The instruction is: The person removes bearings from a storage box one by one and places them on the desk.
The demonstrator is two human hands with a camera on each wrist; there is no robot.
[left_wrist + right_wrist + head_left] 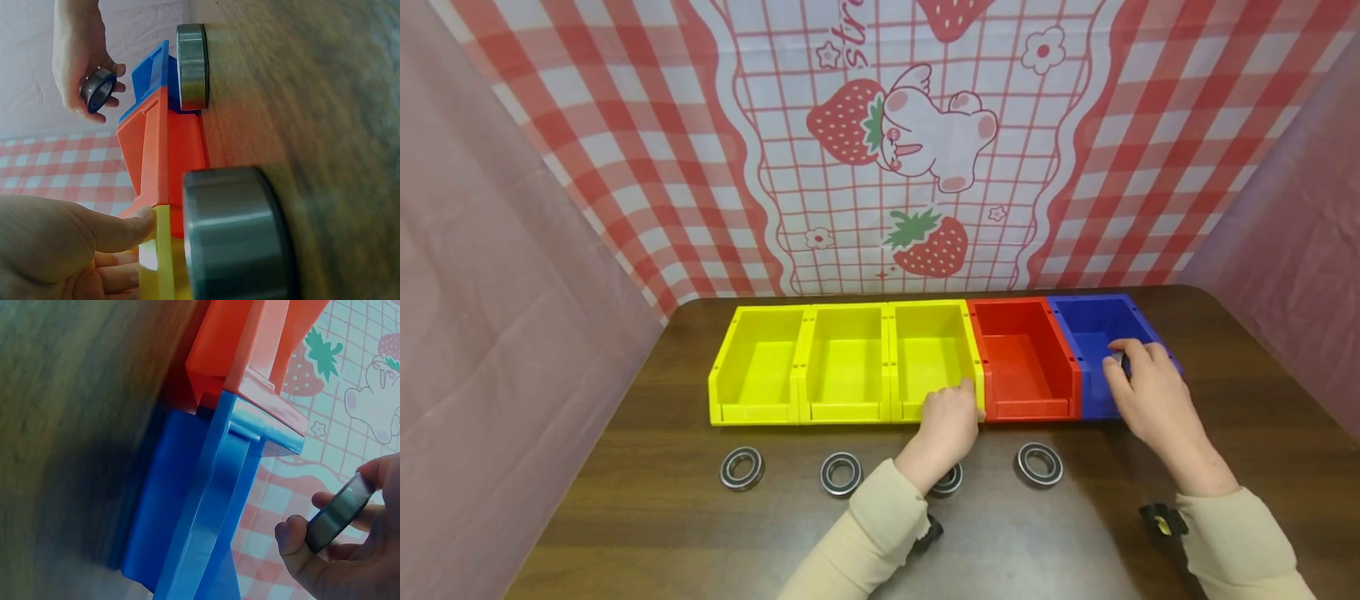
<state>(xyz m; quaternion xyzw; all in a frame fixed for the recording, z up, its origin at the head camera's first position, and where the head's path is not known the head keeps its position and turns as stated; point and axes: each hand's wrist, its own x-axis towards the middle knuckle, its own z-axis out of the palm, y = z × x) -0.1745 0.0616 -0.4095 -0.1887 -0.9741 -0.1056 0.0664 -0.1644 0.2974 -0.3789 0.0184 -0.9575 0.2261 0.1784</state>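
Over the blue bin (1099, 317) my right hand (1153, 400) holds a ball bearing (340, 512), pinched between thumb and fingers, with its ring tilted. The bearing is apart from the bin walls. My left hand (950, 417) grips the front right corner of the rightmost yellow bin (925, 346), thumb on the outside of the rim and fingers beyond it. A bearing (953, 480) on the table lies partly hidden under my left wrist. Between the two hands stands the red bin (1018, 362), with nothing seen inside.
Two more yellow bins (767, 350) continue the row to the left. On the table (647, 508) in front lie further bearings: one at left (727, 471), one nearer the middle (827, 476) and one before the red bin (1055, 467). A checked cloth (685, 150) hangs behind.
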